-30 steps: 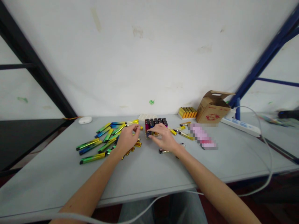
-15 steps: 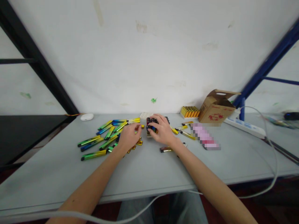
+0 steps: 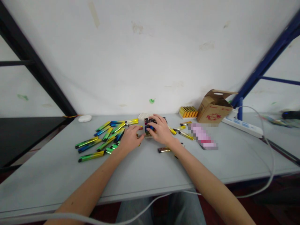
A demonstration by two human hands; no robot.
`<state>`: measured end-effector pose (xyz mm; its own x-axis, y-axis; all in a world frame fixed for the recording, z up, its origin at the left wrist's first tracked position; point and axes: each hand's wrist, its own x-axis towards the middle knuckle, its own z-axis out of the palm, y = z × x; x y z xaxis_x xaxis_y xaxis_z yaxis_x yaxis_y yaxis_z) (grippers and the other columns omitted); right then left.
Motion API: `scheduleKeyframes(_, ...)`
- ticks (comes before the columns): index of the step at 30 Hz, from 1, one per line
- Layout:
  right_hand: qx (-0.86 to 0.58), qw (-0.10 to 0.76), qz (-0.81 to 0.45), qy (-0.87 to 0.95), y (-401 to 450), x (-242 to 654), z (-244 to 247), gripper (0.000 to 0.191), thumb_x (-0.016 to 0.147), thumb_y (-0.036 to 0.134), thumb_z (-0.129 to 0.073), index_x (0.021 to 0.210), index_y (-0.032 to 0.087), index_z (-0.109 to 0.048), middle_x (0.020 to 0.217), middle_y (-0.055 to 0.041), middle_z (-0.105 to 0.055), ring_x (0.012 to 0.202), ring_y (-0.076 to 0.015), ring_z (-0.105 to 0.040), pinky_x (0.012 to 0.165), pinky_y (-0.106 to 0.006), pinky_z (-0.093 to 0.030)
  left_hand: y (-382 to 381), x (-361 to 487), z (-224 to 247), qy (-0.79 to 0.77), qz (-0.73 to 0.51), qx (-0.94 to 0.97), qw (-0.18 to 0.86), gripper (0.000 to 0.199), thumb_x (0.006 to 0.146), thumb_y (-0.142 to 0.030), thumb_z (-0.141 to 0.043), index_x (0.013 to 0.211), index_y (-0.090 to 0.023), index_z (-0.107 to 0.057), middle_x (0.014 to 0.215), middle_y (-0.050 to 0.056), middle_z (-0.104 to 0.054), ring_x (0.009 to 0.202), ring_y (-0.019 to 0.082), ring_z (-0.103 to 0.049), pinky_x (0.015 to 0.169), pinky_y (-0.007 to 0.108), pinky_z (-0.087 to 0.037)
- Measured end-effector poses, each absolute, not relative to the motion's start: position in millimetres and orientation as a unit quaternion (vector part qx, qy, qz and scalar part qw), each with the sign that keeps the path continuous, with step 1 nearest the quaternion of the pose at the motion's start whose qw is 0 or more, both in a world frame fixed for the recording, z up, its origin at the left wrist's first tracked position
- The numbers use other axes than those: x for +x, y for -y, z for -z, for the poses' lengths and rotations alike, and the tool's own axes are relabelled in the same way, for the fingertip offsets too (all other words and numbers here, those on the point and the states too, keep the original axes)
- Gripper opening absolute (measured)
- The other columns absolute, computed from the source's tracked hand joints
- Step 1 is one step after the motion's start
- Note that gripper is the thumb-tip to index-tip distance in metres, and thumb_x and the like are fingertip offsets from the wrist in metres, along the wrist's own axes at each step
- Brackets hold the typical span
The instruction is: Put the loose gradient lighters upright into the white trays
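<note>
My left hand (image 3: 131, 137) is held low over the table, its thumb and fingers apart, with no item visible between them. Gold ends of small shiny sticks show near its fingertips, partly covered by the hand. My right hand (image 3: 159, 129) curves over a compact block of upright dark-topped sticks (image 3: 147, 120), thumb at the near left side and fingers across the top. That hand hides much of the block. Left of my left hand lie several loose metallic green-and-yellow and blue-and-yellow sticks (image 3: 90, 156) with dark ends; their exact kind is unclear.
Brown-and-gold sticks (image 3: 164, 150) lie near my right wrist. Farther right are a pixelated pink item (image 3: 202, 136), a pack of upright yellow-orange cylinders (image 3: 188, 112), an open cardboard box (image 3: 213, 112) and a white power strip (image 3: 243, 127). A white case (image 3: 85, 118) sits back left.
My left hand's thumb and fingers have spread apart from a closer pose. My right hand stays on the block. The whole view has shifted slightly.
</note>
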<state>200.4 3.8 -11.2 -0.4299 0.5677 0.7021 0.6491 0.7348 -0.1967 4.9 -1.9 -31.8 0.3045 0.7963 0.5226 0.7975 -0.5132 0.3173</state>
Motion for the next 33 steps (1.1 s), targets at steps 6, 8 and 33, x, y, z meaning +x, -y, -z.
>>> scheduleKeyframes(6,-0.369,0.424,0.039,0.826,-5.8,205.5,5.3,0.03,0.086,0.025,-0.06,0.115,0.022,-0.062,0.129,-0.0125,-0.056,0.127,-0.0278,-0.044,0.107,-0.049,-0.036,3.5,5.6,31.7,0.483,0.306,-0.82,-0.003,0.03,0.079,-0.035,-0.066,0.103,-0.018,-0.066,0.107,0.012,-0.067,0.108,0.031,-0.06,0.097,0.045,-0.046)
scheduleKeyframes(8,-0.372,0.448,0.042,0.812,-8.1,216.7,-0.1,0.029,0.087,0.028,-0.058,0.115,0.021,-0.061,0.128,-0.0132,-0.056,0.125,-0.0274,-0.047,0.107,-0.047,-0.036,3.3,5.3,31.8,0.486,0.304,-0.819,-0.006,0.03,0.079,-0.036,-0.066,0.103,-0.018,-0.066,0.107,0.012,-0.067,0.107,0.03,-0.06,0.097,0.045,-0.047)
scheduleKeyframes(33,-0.435,0.257,-0.187,0.843,-36.6,279.8,20.8,0.072,0.059,0.04,-0.085,0.121,0.014,-0.057,0.111,-0.0102,-0.068,0.093,-0.024,-0.063,0.085,-0.038,-0.049,-3.4,1.7,37.8,0.481,0.298,-0.824,-0.029,0.025,0.081,-0.041,-0.064,0.09,-0.019,-0.071,0.103,0.011,-0.069,0.104,0.03,-0.06,0.097,0.047,-0.045)
